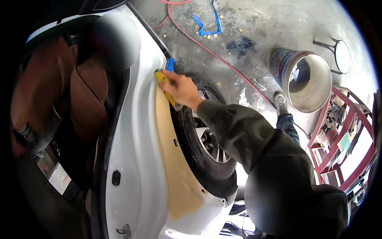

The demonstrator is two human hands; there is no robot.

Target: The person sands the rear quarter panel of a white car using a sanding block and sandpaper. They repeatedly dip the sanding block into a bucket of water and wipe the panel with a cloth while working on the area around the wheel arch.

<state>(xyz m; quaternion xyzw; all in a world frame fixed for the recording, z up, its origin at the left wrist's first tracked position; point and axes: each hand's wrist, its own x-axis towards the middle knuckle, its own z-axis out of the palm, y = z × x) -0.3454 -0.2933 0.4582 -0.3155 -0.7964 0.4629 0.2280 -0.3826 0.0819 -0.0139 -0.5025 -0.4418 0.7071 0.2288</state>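
Presently, a yellow block is gripped by the right hand at the tan edge of a white car panel; the left hand's state cannot be told.

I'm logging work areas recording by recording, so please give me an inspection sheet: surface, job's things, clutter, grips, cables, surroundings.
Surface: white car body panel with a tan area beside the wheel.
Job's things: yellow block, held at the tan area's upper end; blue tape tab nearby.
Clutter: blue tape strip and small pale crumbs on the floor.
Grips: one bare-hand grip closed on the block; the other out of view.
Cables: red hose or cable across the floor.
Surroundings: open metal drum, stool, red rack.
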